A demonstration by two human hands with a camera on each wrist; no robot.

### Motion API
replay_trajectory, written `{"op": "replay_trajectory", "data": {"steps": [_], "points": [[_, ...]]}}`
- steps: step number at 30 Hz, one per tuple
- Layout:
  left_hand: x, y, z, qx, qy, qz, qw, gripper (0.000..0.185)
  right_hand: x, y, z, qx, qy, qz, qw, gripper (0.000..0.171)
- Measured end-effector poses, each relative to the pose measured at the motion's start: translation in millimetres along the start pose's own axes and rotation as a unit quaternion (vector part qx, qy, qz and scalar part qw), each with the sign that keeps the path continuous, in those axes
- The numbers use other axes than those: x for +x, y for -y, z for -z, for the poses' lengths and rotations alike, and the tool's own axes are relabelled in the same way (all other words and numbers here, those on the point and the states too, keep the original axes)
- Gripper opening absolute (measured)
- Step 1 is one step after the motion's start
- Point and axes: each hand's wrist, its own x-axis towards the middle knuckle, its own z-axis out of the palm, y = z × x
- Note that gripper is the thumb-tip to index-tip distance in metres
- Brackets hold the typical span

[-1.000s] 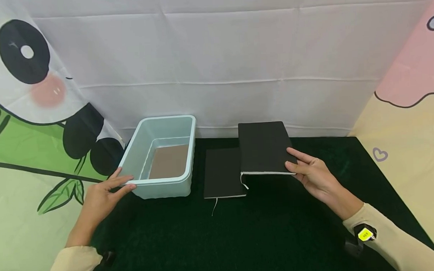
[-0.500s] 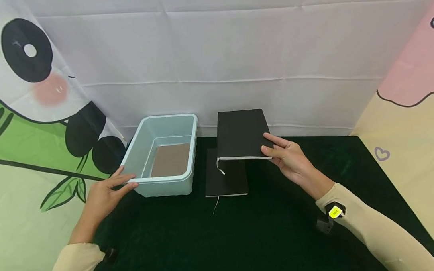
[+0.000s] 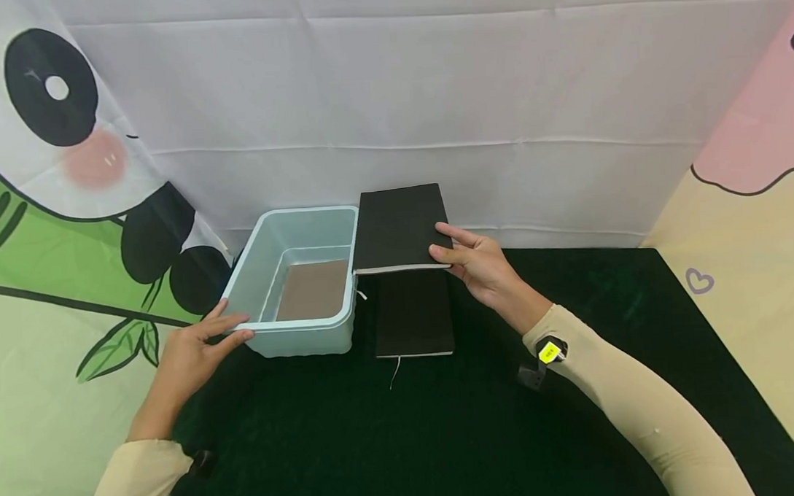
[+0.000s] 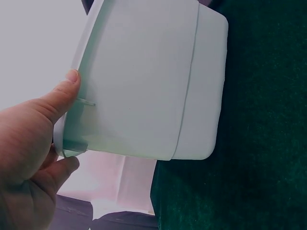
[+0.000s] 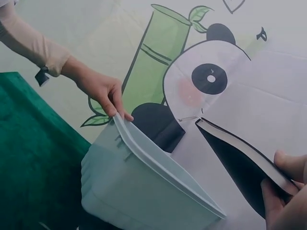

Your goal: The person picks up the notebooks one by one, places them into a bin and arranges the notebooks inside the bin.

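Note:
My right hand [image 3: 482, 270] pinches a black notebook [image 3: 399, 230] by its right edge, thumb on top. The notebook is held raised, its left edge level with the right rim of a pale blue plastic bin [image 3: 308, 339]. From its near left corner hangs a white ribbon bookmark [image 3: 362, 294]. A second black notebook [image 3: 414, 320] lies on the dark green cloth below, partly hidden by the raised one. At the bin's near left corner my left hand [image 3: 192, 356] grips the rim; the left wrist view shows its thumb [image 4: 67, 91] against the bin. A flat brown-grey piece [image 3: 312, 290] lies in the bin.
Dark green cloth [image 3: 377, 438] covers the table. Behind it hangs a white cloth [image 3: 430, 79]. A panda-printed cloth [image 3: 101, 236] stands at the left, and a pink and cream printed one [image 3: 752, 265] at the right.
My right hand has carried the notebook left and slightly up, from over the table's right part to the bin's right rim. The left hand has stayed on the bin.

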Motion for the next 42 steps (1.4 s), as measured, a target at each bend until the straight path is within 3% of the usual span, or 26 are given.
{"op": "replay_trajectory", "data": {"steps": [20,30,42], "points": [[-1.2,1.0,7.9,0.006,0.005,0.008,0.9999,0.035,47,-19,-66,0.02,0.015,0.005,1.0,0.056],[-1.1,4.5,-2.0,0.007,-0.006,-0.009,0.9999,0.035,58,-24,-83,-0.001,0.03,-0.001,1.0,0.056],[-2.8,1.0,1.7,0.02,0.012,0.018,0.9996,0.037,69,-38,-105,-0.031,0.038,-0.005,0.999,0.057]]}}
